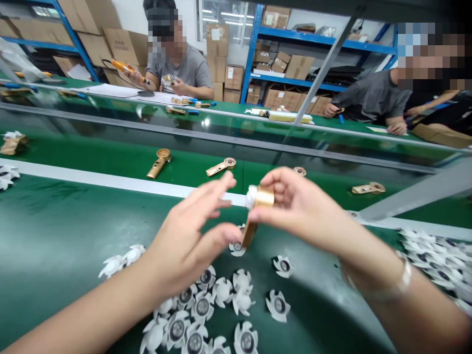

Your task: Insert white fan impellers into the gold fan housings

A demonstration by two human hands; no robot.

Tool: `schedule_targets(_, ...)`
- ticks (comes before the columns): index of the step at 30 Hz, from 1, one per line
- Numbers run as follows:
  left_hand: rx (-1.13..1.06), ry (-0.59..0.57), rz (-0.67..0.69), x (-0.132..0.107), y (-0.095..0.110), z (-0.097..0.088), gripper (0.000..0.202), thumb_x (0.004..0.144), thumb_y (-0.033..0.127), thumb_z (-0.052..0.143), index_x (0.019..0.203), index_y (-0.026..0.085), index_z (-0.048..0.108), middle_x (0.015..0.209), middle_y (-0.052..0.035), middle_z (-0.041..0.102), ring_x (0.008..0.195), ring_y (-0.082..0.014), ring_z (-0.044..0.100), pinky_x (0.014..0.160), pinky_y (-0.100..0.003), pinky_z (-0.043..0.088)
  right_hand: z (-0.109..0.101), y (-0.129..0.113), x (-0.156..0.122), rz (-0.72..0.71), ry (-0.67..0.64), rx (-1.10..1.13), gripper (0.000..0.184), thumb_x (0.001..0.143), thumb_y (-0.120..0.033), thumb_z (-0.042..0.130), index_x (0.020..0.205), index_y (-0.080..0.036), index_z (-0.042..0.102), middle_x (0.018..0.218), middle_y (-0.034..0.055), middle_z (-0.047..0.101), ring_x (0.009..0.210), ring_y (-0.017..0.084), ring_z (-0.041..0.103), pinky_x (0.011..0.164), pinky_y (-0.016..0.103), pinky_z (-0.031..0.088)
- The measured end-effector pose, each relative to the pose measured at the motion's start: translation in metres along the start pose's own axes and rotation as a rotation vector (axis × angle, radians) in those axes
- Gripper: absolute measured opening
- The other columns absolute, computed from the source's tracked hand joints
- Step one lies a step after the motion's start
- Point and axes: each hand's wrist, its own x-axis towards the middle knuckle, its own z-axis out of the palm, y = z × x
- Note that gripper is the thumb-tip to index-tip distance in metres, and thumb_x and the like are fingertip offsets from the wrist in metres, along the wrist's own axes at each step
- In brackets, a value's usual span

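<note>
Gold fan body [266, 196], white fan wheel [251, 196] at its mouth, raised above green bench [66, 231], ring pinched by right hand [298, 201]. Left hand [195, 221] spread just beside (contact unclear). Body likely light, stiff, slick; blades probably fragile, ring or handle [250, 233] safest hold. Loose fan wheels [202, 306] below; gold pieces [158, 164] beyond.

Left hand [195, 231], bare | left forearm [99, 300], bare as well | right hand [298, 201], bare | and here's a pale, shiny bangle [405, 274] circling the right forearm [368, 255]!
</note>
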Motion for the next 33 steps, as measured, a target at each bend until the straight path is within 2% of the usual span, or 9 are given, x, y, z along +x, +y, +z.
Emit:
schedule_targets(4,0.243,-0.133,-0.202,0.007,-0.015,0.005,0.043,0.094,0.053,0.056,0.126,0.025,0.063,0.129,-0.0082,0.059,0.106,-0.0234,0.062,0.077,-0.030,0.057,-0.025,0.030,0.073,0.351,0.086,-0.322,0.039,0.079,-0.038,0.081,0.103,-0.012,0.063,0.093,0.0085,0.072,0.081,0.021,0.069,0.068,0.033,0.058)
schedule_targets(7,0.294,-0.372,-0.116,0.005,-0.024,0.016,0.033,0.094,0.048,0.057,0.117,0.026,0.066,0.116,-0.0063,0.063,0.101,-0.0224,0.063,0.082,-0.032,0.055,-0.028,0.049,0.117,0.468,0.047,-0.408,0.028,0.094,-0.035,0.067,0.110,-0.013,0.065,0.104,0.0071,0.069,0.085,0.018,0.069,0.073,0.036,0.059)
schedule_targets(10,0.326,-0.598,-0.016,-0.001,-0.030,0.025,0.025,0.097,0.035,0.054,0.117,0.030,0.068,0.110,-0.0042,0.062,0.100,-0.0208,0.064,0.084,-0.033,0.053,-0.032,0.058,0.122,0.456,0.078,-0.460,0.033,0.096,-0.037,0.063,0.121,-0.015,0.061,0.117,0.0086,0.066,0.095,0.021,0.068,0.081,0.040,0.058)
schedule_targets(13,0.379,-0.627,-0.002,-0.004,-0.035,0.028,0.023,0.098,0.032,0.051,0.109,0.030,0.071,0.110,-0.0040,0.060,0.094,-0.0199,0.065,0.077,-0.032,0.052,-0.049,0.065,0.073,0.339,0.109,-0.489,0.046,0.089,-0.038,0.070,0.128,-0.017,0.058,0.110,0.0080,0.070,0.090,0.021,0.069,0.080,0.037,0.057)
schedule_targets(17,0.379,-0.635,-0.027,-0.001,-0.043,0.026,0.025,0.098,0.041,0.049,0.099,0.030,0.071,0.114,-0.0028,0.061,0.088,-0.0182,0.067,0.074,-0.030,0.052,-0.070,0.081,-0.045,0.223,0.061,-0.502,0.034,0.088,-0.026,0.065,0.122,-0.023,0.060,0.093,0.0007,0.074,0.077,0.017,0.070,0.070,0.027,0.057)
schedule_targets(18,0.371,-0.631,-0.041,0.000,-0.045,0.026,0.026,0.097,0.045,0.050,0.102,0.030,0.070,0.115,-0.0027,0.062,0.089,-0.0187,0.068,0.075,-0.030,0.052,-0.070,0.088,-0.073,0.214,0.072,-0.521,0.032,0.088,-0.026,0.063,0.120,-0.024,0.061,0.095,0.0015,0.074,0.073,0.017,0.070,0.064,0.027,0.056)
schedule_targets(22,0.352,-0.616,-0.026,0.000,-0.054,0.026,0.033,0.095,0.056,0.048,0.103,0.034,0.071,0.114,-0.0009,0.066,0.092,-0.0212,0.070,0.077,-0.029,0.055,-0.055,0.119,-0.152,0.178,0.244,-0.605,0.033,0.092,-0.023,0.054,0.125,-0.020,0.056,0.098,0.0070,0.073,0.081,0.021,0.071,0.075,0.037,0.059)
schedule_targets(26,0.361,-0.564,0.009,-0.002,-0.061,0.026,0.030,0.093,0.056,0.052,0.099,0.037,0.074,0.114,0.0025,0.069,0.096,-0.0215,0.070,0.080,-0.025,0.053,-0.037,0.135,-0.179,0.132,0.363,-0.643,0.034,0.094,-0.020,0.052,0.127,-0.019,0.053,0.095,0.0082,0.073,0.087,0.024,0.071,0.081,0.041,0.058)
schedule_targets(33,0.351,-0.453,0.058,-0.003,-0.064,0.030,0.019,0.093,0.041,0.057,0.095,0.037,0.076,0.106,0.0092,0.071,0.088,-0.0171,0.070,0.080,-0.019,0.055,-0.025,0.140,-0.187,0.049,0.344,-0.667,0.031,0.097,-0.016,0.051,0.127,-0.020,0.050,0.095,0.0086,0.072,0.087,0.024,0.071,0.080,0.042,0.059)
